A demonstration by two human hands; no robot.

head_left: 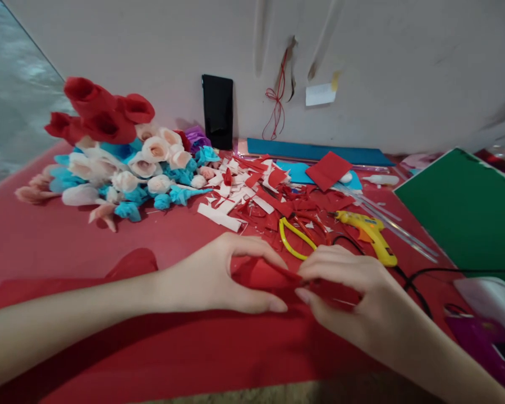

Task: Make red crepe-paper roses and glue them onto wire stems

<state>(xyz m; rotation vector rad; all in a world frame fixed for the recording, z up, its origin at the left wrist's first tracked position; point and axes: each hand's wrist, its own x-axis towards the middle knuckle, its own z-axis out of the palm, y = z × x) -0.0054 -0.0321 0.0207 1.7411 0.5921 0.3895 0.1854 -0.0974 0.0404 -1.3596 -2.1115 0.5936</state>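
Near the front middle of the red table, my left hand (219, 275) curves around a red paper piece (265, 273), its thumb apart from the fingers and the paper's edge at its fingertips. My right hand (353, 286) pinches the right end of the same paper between thumb and fingers. A thin pale strip shows under the right palm. Just beyond the hands lie yellow-handled pliers or scissors (294, 238), partly hidden by my right fingers. More red paper (130, 264) lies behind my left wrist.
Paper flowers (126, 163) are piled at left, paper scraps (244, 193) in the middle. A yellow glue gun (372, 233) with a black cord, clear sticks and a green board (467, 219) are at right. A black phone (217, 112) leans on the wall.
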